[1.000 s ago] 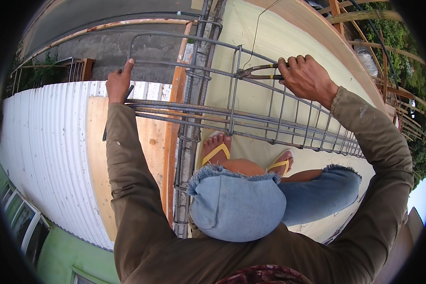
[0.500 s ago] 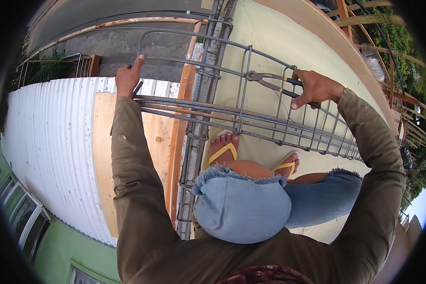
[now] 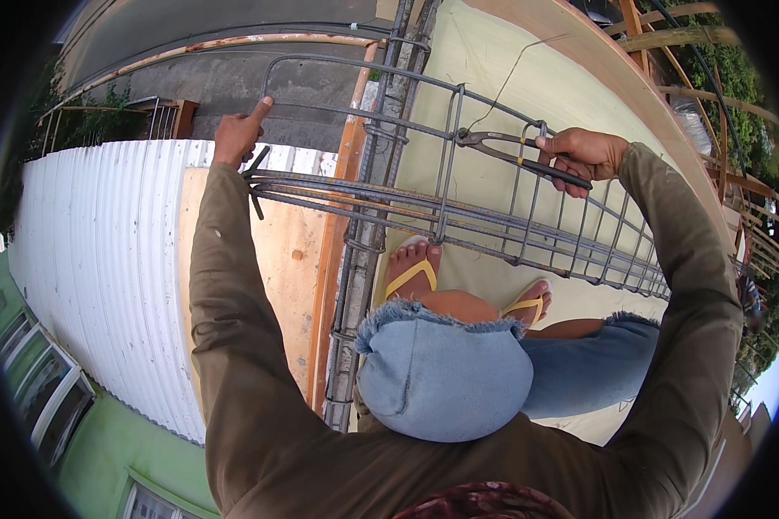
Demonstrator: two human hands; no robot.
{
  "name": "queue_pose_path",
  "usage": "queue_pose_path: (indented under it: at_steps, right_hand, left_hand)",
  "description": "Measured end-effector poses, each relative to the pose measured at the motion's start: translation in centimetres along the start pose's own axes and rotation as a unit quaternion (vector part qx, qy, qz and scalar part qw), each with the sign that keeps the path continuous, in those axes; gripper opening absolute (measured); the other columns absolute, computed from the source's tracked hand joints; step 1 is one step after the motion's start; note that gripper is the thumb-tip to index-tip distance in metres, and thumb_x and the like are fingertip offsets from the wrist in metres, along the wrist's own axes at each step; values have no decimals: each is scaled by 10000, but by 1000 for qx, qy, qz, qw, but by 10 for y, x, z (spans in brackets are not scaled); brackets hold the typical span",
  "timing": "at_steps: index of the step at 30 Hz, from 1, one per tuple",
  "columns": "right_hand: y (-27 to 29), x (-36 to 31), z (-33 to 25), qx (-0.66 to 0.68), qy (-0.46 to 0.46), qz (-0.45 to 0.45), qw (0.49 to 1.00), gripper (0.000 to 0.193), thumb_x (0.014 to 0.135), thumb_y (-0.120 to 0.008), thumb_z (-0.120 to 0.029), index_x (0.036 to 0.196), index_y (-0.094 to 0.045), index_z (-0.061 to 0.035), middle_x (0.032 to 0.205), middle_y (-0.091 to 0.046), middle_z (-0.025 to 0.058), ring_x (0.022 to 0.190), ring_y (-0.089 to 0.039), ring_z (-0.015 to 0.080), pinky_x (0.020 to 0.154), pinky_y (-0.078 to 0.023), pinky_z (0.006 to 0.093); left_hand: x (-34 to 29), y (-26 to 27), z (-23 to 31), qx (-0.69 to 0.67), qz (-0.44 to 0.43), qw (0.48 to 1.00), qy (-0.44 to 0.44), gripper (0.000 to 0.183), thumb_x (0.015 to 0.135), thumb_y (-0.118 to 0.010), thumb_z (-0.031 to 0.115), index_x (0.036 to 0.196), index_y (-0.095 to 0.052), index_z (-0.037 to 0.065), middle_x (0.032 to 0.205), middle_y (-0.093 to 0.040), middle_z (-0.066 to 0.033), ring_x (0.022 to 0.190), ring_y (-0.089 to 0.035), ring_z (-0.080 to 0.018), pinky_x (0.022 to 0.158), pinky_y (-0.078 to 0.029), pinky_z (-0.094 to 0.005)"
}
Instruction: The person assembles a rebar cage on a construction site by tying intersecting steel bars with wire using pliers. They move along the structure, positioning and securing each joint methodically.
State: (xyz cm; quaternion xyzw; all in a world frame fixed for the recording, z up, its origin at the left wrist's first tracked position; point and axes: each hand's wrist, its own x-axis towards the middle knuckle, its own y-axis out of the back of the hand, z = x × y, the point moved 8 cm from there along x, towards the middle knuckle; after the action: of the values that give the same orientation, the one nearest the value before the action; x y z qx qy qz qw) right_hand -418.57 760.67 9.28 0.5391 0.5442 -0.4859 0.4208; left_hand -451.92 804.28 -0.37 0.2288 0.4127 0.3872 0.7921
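A long cage of steel reinforcing bars (image 3: 407, 197) stretches across in front of me, with square stirrups tied around it. My left hand (image 3: 239, 137) is closed at the cage's left end, its thumb against the bent end of an upper rebar. My right hand (image 3: 584, 157) grips the handles of a pair of pincers (image 3: 466, 136). Their jaws are at the crossing of a stirrup and a long bar. From beside the jaws a thin tie wire (image 3: 512, 73) rises up and to the right. My sandalled feet (image 3: 413, 268) are just on the near side of the cage.
Another rebar column (image 3: 355, 294) runs beneath the cage along the pale panel's (image 3: 485, 52) left edge. Beyond it lie an orange beam (image 3: 325, 285), a plywood sheet (image 3: 260, 303) and white corrugated roofing (image 3: 104, 259). A rusty pipe rail (image 3: 234, 41) borders the grey pavement. Wooden poles (image 3: 684, 39) stand at right.
My right fingers have wrapped more tightly around the pincer handles, which were wider apart. The tie wire now shows clearly above the jaws. My left hand stays at the rebar end.
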Motion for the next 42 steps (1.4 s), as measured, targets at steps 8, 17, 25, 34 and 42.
queue_pose_path:
  at_steps: [8,17,25,34,42]
  right_hand:
    - [-11,-12,-1,-179,155,108,966,490,804,-825,-258,1095,-563,36,813,-633,136,614,-663,187,467,-511,342]
    - [-30,-47,-66,-620,190,283,707,270,1006,-548,-225,1139,-598,5,823,-678,170,702,-691,305,672,-545,445]
    - [-20,-32,-30,-229,81,37,969,361,1000,-527,-177,1296,-498,29,889,-693,165,693,-722,211,539,-542,292]
    - [-25,-31,-23,-152,68,37,985,500,915,-507,-56,1405,-442,21,1084,-626,192,815,-721,278,672,-663,341]
    - [-31,-38,-29,-244,82,103,961,370,913,-480,-69,1278,-520,-24,880,-639,85,673,-636,143,511,-521,286]
  left_hand:
    - [13,-4,-10,-11,3,1000,-10,816,781,-704,720,840,-733,-93,743,-695,-150,667,-651,-216,630,-508,-357]
    - [15,-7,-17,-26,29,999,-16,775,793,-713,688,842,-734,-85,749,-698,-151,680,-651,-218,666,-497,-346]
    - [10,-6,-23,-22,58,998,-31,674,872,-678,610,846,-731,-61,768,-712,-160,708,-674,-259,701,-512,-393]
    - [-70,-11,56,83,285,907,-299,382,910,-714,331,1067,-687,-15,1033,-688,-199,980,-617,-357,866,-474,-431]
    - [-155,-140,195,-91,54,882,-459,228,921,-655,162,1085,-675,5,1041,-675,-185,1025,-606,-373,908,-470,-456]
